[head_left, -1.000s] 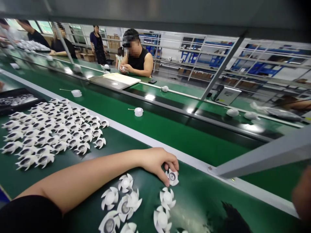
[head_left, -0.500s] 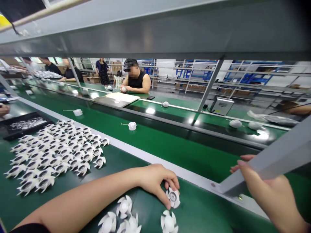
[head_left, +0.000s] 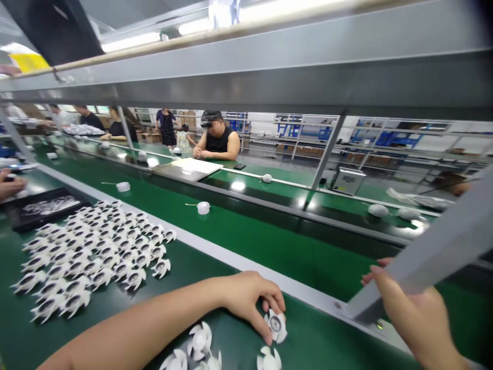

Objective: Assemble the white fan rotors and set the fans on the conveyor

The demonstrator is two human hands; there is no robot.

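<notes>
My left hand (head_left: 254, 300) is closed on a white fan impeller (head_left: 276, 325), pinching its edge between thumb and fingers just above the green worktop (head_left: 308, 344). Another white impeller (head_left: 268, 359) lies right below it, and several more, such as this one (head_left: 200, 340), sit under my left forearm. My right hand (head_left: 416, 308) is at the slanted grey metal post (head_left: 431, 257), with thumb in front and fingertips showing past its left side. Its fingers look stretched out and apart, though the post partly hides them. No object shows in that hand.
Many white impellers (head_left: 100, 246) cover the left of the worktop, beside a black tray (head_left: 46, 208) of small shiny parts. White round parts with wires (head_left: 203, 207) lie on the green belt (head_left: 246, 231). A grey beam (head_left: 246, 82) crosses overhead. Co-workers sit across the line.
The view has tilted up, so the scene sits lower in the picture. The white round part on the belt has shifted slightly left. My left hand still holds the impeller.
</notes>
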